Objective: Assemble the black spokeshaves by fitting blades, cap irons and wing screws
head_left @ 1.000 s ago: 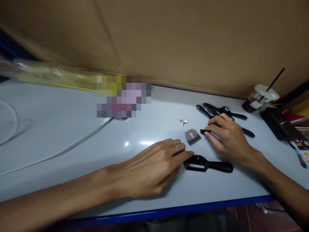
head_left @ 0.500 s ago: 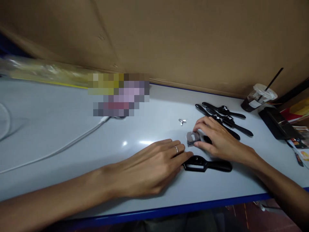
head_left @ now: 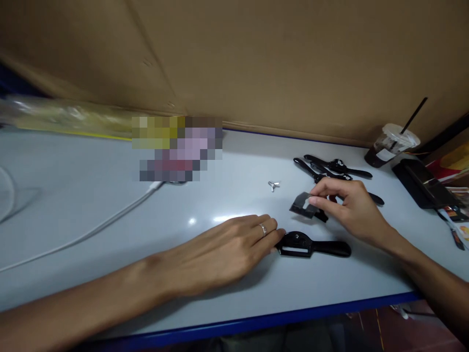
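Observation:
My left hand lies palm down with its fingers closed over the left handle of a black spokeshave body, which rests flat on the table. The handle on the right side and the rectangular opening of the body show. Between thumb and forefinger, my right hand pinches a flat metal spokeshave blade with a slot in it, tilted just above the table. A small black part sits beneath the right fingers, partly hidden. Small silver screws lie behind the blade.
Several assembled black spokeshaves lie piled behind my right hand. A plastic cup with a straw and a black case stand at the right. A white cable crosses the left side toward a blurred-out item, near a clear plastic bag.
My right hand has picked up the blade from the table and tilted it, moving slightly right. My left hand stays on the spokeshave body.

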`<action>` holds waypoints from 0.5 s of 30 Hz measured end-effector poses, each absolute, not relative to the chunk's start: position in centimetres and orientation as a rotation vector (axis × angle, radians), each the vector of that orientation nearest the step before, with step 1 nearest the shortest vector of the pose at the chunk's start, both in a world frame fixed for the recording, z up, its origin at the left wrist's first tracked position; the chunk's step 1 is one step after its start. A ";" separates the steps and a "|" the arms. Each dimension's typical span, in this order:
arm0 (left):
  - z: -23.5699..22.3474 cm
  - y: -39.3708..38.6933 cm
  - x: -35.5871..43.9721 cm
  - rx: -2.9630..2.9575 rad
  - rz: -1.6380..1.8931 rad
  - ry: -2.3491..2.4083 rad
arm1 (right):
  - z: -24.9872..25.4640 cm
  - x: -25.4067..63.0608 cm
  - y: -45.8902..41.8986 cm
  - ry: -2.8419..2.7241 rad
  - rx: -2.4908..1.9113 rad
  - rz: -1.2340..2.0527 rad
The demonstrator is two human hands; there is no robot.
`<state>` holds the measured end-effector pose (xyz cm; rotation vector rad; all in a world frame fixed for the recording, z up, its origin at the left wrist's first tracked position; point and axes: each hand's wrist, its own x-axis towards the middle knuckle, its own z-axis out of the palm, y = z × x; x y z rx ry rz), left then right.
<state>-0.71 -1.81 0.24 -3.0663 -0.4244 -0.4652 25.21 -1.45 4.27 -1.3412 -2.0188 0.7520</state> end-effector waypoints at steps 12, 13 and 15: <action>-0.3 -1.9 -1.0 -3.144 -0.472 -0.505 | 3.8 23.4 -3.7 -2.223 -1.292 0.851; -0.4 -1.9 -1.1 -3.151 -0.473 -0.507 | 3.7 23.3 -3.8 -2.259 -1.309 0.819; -0.6 -1.9 -1.2 -3.159 -0.473 -0.516 | 3.5 23.3 -3.8 -2.329 -1.329 0.719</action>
